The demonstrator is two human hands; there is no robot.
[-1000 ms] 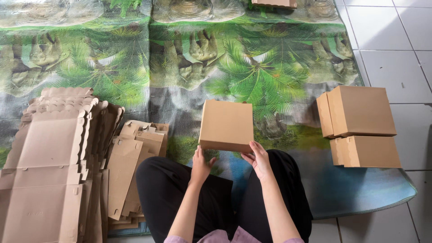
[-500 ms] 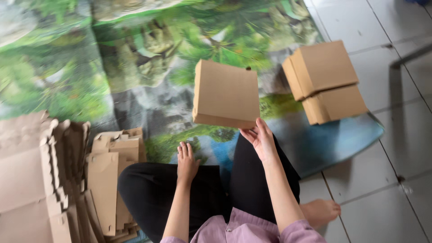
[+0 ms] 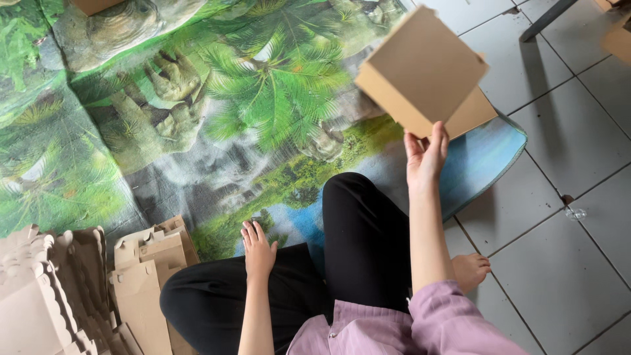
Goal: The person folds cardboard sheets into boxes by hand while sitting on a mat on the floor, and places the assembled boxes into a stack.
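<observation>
My right hand [image 3: 425,156] holds a folded brown cardboard box [image 3: 420,66] up in the air, gripping its lower edge, over the right end of the mat. Another brown box [image 3: 476,112] peeks out just beneath it. My left hand [image 3: 258,248] lies flat on my left knee with the fingers apart and nothing in it. I sit cross-legged in black trousers and a purple top.
A stack of flat, unfolded cardboard blanks [image 3: 59,296] lies at my left. A printed mat with palm trees [image 3: 197,112] covers the floor ahead. White floor tiles [image 3: 572,197] lie to the right, with a dark table leg [image 3: 545,20] at top right.
My right hand has carried the box up and to the right toward the stacked boxes. My left hand stays down on my knee. The view has swung right.
</observation>
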